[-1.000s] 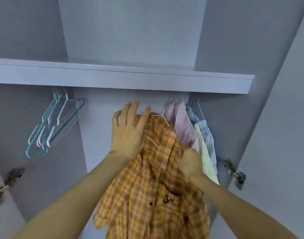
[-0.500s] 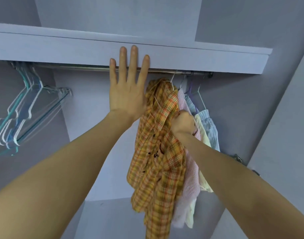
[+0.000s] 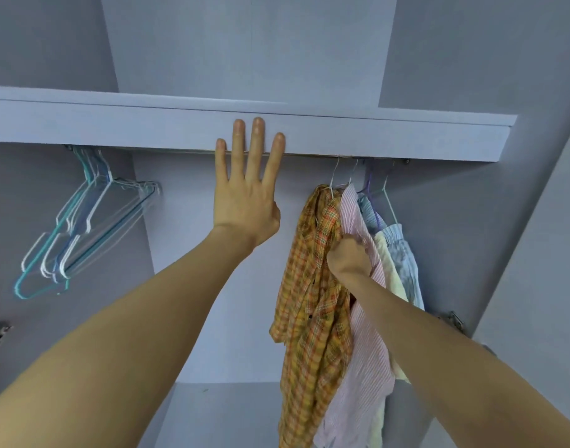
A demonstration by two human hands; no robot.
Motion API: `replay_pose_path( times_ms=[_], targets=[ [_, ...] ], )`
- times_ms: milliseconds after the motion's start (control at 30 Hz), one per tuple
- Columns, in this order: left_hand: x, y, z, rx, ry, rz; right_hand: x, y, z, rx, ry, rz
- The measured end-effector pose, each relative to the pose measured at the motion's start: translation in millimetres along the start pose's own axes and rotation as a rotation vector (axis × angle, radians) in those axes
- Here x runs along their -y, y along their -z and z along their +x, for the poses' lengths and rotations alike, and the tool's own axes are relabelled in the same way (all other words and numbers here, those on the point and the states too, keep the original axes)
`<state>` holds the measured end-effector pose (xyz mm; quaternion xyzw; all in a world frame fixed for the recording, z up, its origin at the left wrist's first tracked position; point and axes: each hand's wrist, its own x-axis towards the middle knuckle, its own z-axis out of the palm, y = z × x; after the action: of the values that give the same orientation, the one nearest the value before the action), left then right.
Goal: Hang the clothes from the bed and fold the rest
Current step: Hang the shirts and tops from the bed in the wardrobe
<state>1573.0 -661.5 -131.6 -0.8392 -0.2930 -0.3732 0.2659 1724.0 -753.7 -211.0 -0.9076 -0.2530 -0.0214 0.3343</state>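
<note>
At 3 o'clock of my flat, straight-fingered left hand (image 3: 245, 202), my right hand (image 3: 348, 257) is gripping the plaid shirt (image 3: 312, 302).

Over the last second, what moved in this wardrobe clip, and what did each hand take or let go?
The left hand let go of the orange plaid shirt and rose, fingers now straight against the shelf edge. The shirt went from bunched in both hands to hanging at the rail beside the pink striped shirt. The right hand kept its grip on the shirt. The empty hangers stayed at the left.
</note>
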Motion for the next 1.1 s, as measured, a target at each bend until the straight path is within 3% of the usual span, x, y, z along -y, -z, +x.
replay_pose_path(
  times_ms=[133,267,400,567,733,900,1100],
  targets=[
    [10.8,30.5,-20.9,0.081,-0.006,-0.095,-2.7,14.8,-43.9,-0.037,0.280,-0.158],
    [22.1,59.9,-99.4,0.097,0.150,-0.250,3.7,20.0,-106.0,0.031,0.526,0.092],
    [42.7,89.7,-205.8,0.148,0.458,-0.268,38.0,-5.3,-173.4,0.391,0.530,0.415],
    [71.1,161.0,-334.6,0.183,0.888,-0.093,83.1,-56.6,-291.1,0.792,0.717,0.550],
    [64.3,287.0,-473.8,0.185,1.298,0.233,96.6,-74.6,-446.5,1.244,0.997,0.523],
    [5.0,439.0,-594.7,0.179,1.661,0.611,82.3,-51.3,-621.1,1.655,1.229,0.417],
    [-81.6,578.0,-717.6,0.196,2.017,0.856,32.9,-14.0,-810.3,1.928,1.474,0.246]
  ],
)
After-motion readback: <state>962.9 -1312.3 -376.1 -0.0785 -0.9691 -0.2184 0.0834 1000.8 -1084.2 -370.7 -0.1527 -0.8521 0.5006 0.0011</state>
